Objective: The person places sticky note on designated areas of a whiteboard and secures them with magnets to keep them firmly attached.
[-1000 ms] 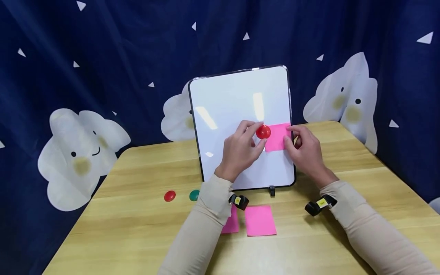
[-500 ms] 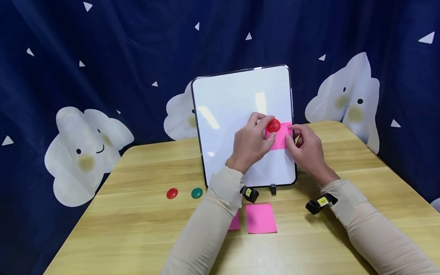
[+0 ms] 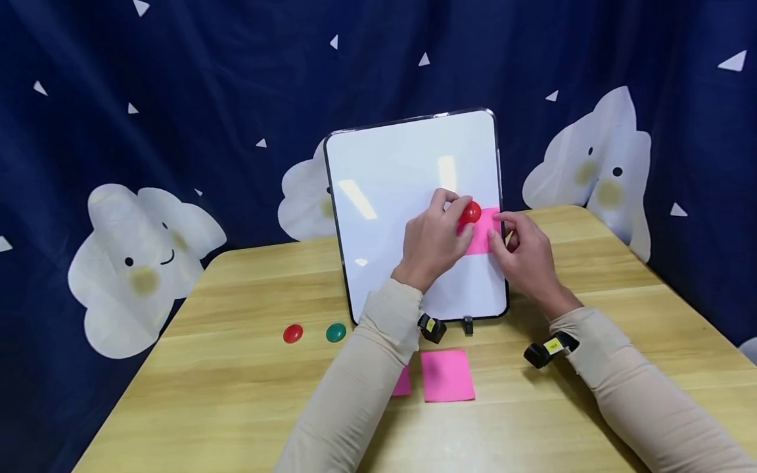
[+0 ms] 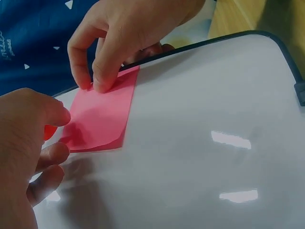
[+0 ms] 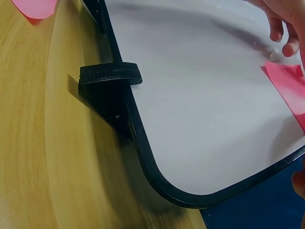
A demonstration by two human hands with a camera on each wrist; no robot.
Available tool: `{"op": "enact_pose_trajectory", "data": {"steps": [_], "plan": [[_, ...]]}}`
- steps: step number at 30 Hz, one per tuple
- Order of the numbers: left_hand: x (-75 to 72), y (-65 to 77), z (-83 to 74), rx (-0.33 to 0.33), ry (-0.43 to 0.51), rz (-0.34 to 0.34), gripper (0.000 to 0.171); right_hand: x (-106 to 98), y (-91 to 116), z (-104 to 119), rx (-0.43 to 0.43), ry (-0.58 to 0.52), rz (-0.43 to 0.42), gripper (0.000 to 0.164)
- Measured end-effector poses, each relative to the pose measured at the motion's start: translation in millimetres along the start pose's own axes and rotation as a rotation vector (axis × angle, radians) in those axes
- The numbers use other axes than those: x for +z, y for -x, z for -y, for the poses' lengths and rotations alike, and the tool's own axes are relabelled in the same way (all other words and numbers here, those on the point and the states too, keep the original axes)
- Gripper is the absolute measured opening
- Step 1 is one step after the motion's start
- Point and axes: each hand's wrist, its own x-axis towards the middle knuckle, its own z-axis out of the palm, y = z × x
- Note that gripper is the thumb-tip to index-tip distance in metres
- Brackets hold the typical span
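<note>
A whiteboard (image 3: 396,164) with a dark frame stands upright on the table, a pink sticky note (image 3: 483,236) against its right side. My left hand (image 3: 432,240) pinches a round red magnet (image 3: 471,212) between thumb and index finger, over the note's upper left part. In the left wrist view, the hand mostly hides the magnet, and the note's lower edge curls slightly off the board. At the note's right edge, by the frame, my right hand (image 3: 526,256) holds the paper between thumb and index finger.
Another red magnet (image 3: 292,333) and a green magnet (image 3: 336,332) lie on the wooden table (image 3: 236,394). One pink sticky note (image 3: 447,375) lies in front of the board; a second, partly covered note (image 3: 403,383) is beside it. A black foot (image 5: 109,76) supports the board.
My left hand has moved right and slightly up, carrying the red magnet from the note's left edge onto its upper part. The right hand stays at the note's right edge.
</note>
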Motion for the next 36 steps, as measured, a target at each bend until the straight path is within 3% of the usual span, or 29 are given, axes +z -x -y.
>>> {"op": "enact_pose_trajectory", "data": {"steps": [11,24,36], "plan": [[7.2,-2.5,-0.6,-0.015,-0.042,0.025,0.039,1,-1,3,0.011,0.007,0.009,0.03],[10.1,-4.4,-7.7,-0.002,-0.115,0.001,0.034,-1,-1,6,0.021,0.031,0.02,0.03],[10.4,-2.3,-10.3,-0.032,-0.135,-0.009,0.035,-1,-1,4,0.006,0.033,0.021,0.031]]}}
